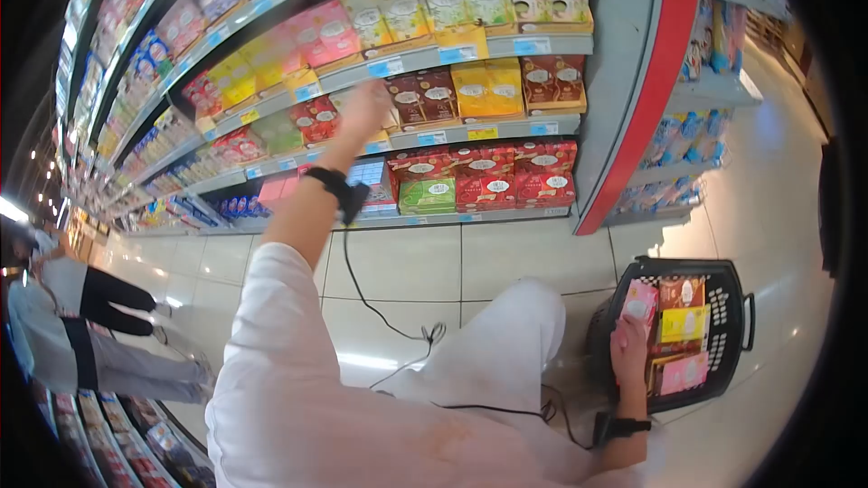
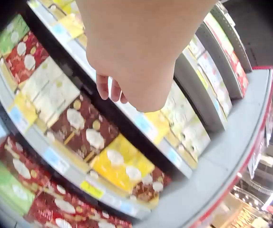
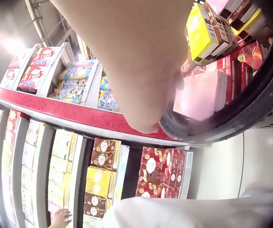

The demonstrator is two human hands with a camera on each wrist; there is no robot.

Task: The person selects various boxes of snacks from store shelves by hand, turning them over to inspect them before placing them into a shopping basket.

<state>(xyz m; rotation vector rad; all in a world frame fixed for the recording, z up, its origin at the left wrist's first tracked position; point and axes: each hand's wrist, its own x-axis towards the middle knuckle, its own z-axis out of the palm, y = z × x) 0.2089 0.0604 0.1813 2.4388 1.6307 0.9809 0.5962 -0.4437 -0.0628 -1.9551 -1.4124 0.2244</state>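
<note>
My left hand (image 1: 365, 110) reaches out to the shelving, blurred, just left of a row of brown boxes (image 1: 423, 98). In the left wrist view its fingers (image 2: 115, 89) hang relaxed in front of the shelf edge, with nothing seen in them. Low at the right, my right hand (image 1: 629, 350) holds a pink box (image 1: 641, 299) at the left side of a black basket (image 1: 749, 321). The right wrist view shows the pink box (image 3: 200, 94) inside the basket rim, while the fingers are mostly hidden behind the wrist. Brown, yellow (image 1: 683, 324) and pink packs lie in the basket too.
Yellow boxes (image 1: 488, 89) stand right of the brown ones, with red boxes (image 1: 485, 163) on the shelf below. A red-edged shelf end (image 1: 644, 81) rises at the right. Black cable (image 1: 432, 334) trails over the tiled floor. Two people (image 1: 95, 325) stand at the left.
</note>
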